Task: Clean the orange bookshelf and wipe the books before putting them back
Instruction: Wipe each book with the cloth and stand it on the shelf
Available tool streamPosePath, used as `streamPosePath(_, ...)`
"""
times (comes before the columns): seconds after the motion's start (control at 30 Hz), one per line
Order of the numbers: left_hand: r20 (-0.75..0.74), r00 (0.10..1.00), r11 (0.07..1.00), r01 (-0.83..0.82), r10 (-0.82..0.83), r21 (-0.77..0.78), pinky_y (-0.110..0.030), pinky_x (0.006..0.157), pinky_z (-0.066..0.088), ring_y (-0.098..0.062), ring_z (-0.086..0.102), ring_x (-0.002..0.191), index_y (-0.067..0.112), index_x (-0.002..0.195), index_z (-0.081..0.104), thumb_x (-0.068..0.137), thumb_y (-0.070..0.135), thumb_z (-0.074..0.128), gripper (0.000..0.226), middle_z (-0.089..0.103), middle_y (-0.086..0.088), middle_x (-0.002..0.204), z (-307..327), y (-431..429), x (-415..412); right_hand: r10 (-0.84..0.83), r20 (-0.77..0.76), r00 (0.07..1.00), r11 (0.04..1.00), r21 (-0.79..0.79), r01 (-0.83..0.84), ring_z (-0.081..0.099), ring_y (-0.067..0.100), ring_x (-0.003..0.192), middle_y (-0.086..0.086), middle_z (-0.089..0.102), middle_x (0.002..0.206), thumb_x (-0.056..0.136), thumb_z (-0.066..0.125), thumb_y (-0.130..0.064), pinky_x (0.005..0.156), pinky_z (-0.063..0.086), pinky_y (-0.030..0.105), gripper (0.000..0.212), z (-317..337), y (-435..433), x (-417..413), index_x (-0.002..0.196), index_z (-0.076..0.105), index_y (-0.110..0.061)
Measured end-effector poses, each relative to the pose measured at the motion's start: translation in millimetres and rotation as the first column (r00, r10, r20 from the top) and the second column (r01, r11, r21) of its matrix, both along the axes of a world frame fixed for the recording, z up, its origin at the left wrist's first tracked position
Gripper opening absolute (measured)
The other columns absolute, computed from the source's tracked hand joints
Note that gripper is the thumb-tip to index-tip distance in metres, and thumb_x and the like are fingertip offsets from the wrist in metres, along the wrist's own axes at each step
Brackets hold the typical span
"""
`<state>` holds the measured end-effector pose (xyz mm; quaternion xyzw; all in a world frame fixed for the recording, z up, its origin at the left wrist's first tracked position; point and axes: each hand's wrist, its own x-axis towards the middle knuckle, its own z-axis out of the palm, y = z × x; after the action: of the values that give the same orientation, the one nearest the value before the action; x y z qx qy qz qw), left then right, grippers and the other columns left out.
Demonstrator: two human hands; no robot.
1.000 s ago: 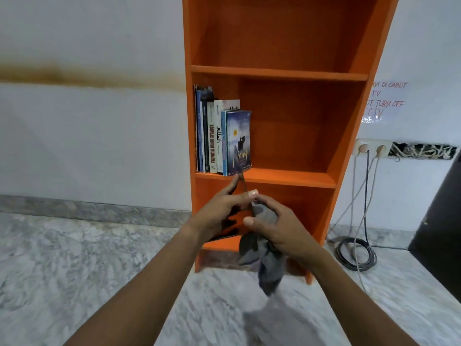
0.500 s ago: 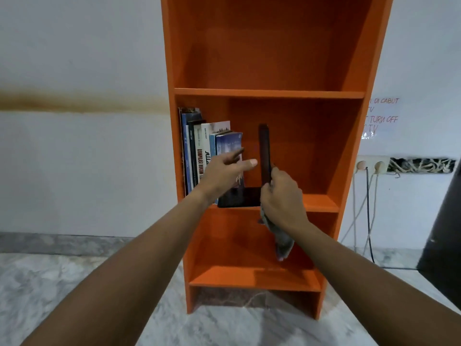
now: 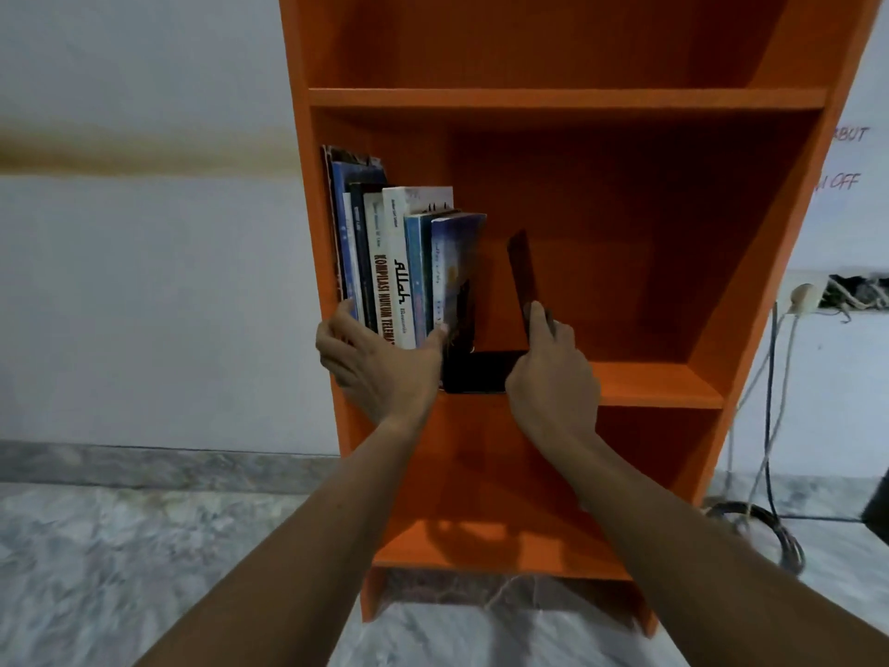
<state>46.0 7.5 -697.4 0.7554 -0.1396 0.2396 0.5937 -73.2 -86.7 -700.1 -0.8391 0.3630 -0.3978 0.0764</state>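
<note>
The orange bookshelf is standing against the wall. On its middle board the books are standing upright, spines out, packed to the left side. Just right of them the black bookend is sitting with its foot flat, pointing left to the last book, and its plate rising, top tipped left. The left hand is clasping the row's base; the right hand is pinching the plate.

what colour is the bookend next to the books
Black; the bookend shows best in the head view.
</note>
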Motion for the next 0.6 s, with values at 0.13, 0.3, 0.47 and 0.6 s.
streamPosePath(0.13, -0.009, 0.999, 0.999, -0.039, 0.039, 0.000, -0.039, 0.103, 0.044, -0.026, 0.033, 0.129, 0.021, 0.146, 0.029, 0.056, 0.064, 0.087, 0.115, 0.031, -0.010, 0.144, -3, -6, 4, 0.031, 0.035, 0.999, 1.000, 0.002, -0.031, 0.059, 0.030, 0.112, 0.013, 0.050, 0.143, 0.101, 0.043, -0.014, 0.085, 0.051, 0.040, 0.063, -4, -15, 9, 0.160, 0.022, -0.020)
streamPosePath(0.3, -0.030, 0.998, 0.999, -0.046, 0.046, 0.010, -0.044, 0.108, 0.046, -0.027, 0.035, 0.131, 0.021, 0.152, 0.022, 0.055, 0.060, 0.089, 0.124, 0.026, -0.010, 0.145, -3, -14, 1, 0.099, 0.084, 0.992, 0.994, 0.028, -0.101, 0.060, 0.024, 0.097, 0.008, 0.059, 0.124, 0.103, 0.041, -0.017, 0.076, 0.051, 0.038, 0.061, -11, -28, 11, 0.160, 0.022, -0.024)
streamPosePath(0.47, -0.040, 0.999, 0.999, -0.025, 0.024, -0.033, -0.049, 0.105, 0.049, -0.027, 0.039, 0.131, 0.024, 0.155, 0.017, 0.057, 0.056, 0.091, 0.126, 0.024, -0.009, 0.146, -3, -22, 0, 0.126, 0.105, 0.986, 0.990, 0.045, -0.131, 0.058, 0.023, 0.108, 0.006, 0.056, 0.132, 0.102, 0.042, -0.017, 0.085, 0.053, 0.039, 0.063, -8, -29, 12, 0.160, 0.023, -0.028)
streamPosePath(0.6, -0.057, 0.997, 0.995, -0.060, 0.055, -0.085, -0.049, 0.110, 0.040, -0.027, 0.039, 0.130, 0.024, 0.154, 0.020, 0.056, 0.057, 0.091, 0.125, 0.026, -0.009, 0.145, 1, -29, -4, 0.150, 0.130, 0.980, 0.988, 0.027, -0.155, 0.056, 0.023, 0.110, 0.004, 0.055, 0.132, 0.101, 0.045, -0.017, 0.085, 0.053, 0.041, 0.063, -4, -27, 16, 0.160, 0.025, -0.030)
